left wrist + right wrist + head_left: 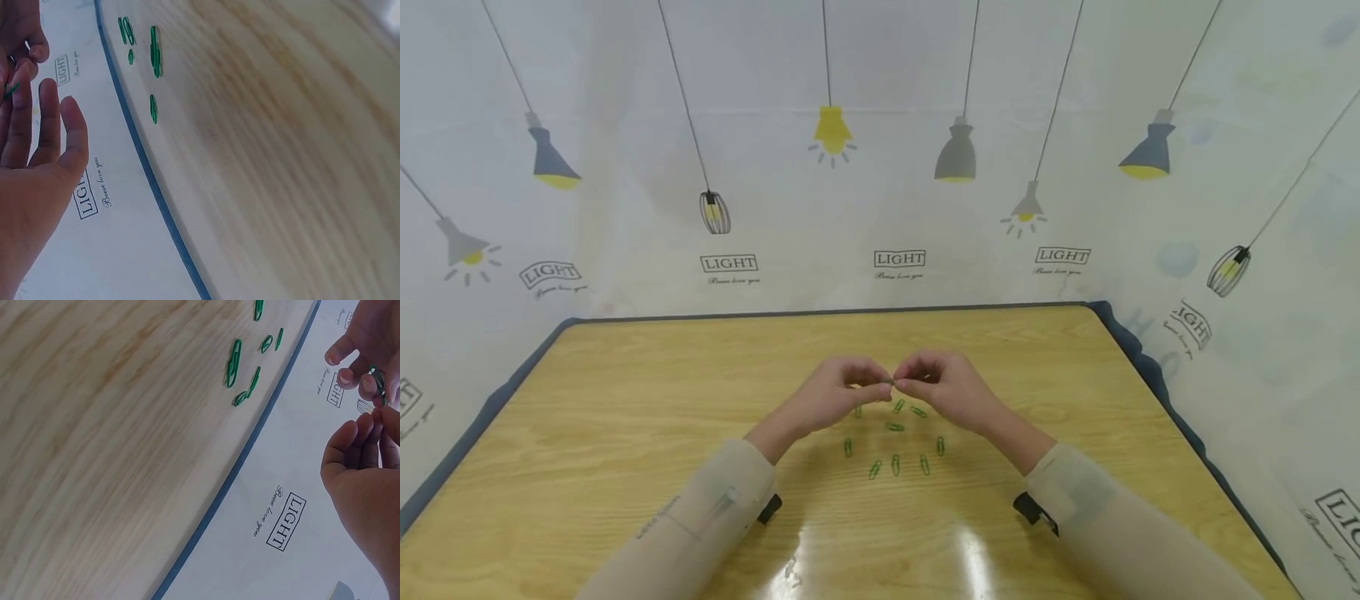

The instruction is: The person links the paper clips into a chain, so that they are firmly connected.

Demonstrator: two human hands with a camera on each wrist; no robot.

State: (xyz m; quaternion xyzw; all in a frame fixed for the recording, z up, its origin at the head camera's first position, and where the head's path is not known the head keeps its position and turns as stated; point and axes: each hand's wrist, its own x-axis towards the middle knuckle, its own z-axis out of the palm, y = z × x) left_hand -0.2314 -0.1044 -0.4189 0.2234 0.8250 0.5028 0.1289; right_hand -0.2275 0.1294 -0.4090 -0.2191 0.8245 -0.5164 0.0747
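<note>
My left hand (pixel 838 393) and right hand (pixel 953 392) meet fingertip to fingertip above the table. Between them is a green paper clip (pixel 377 380), pinched by the left thumb and fingers. The right thumb and index finger pinch at its lower end in the right wrist view; whether a second clip is there cannot be made out. In the left wrist view only a bit of the green clip (pixel 11 91) shows past the fingers. Several loose green paper clips (pixel 895 465) lie scattered on the wood below and nearer the body than the hands.
The wood-grain table (pixel 647 392) has a dark blue edge along its back and sides. Behind it hangs a pale sheet (pixel 887 192) printed with lamps and the word LIGHT. A dark device (pixel 1036 512) sits under the right sleeve, another (pixel 769 508) under the left.
</note>
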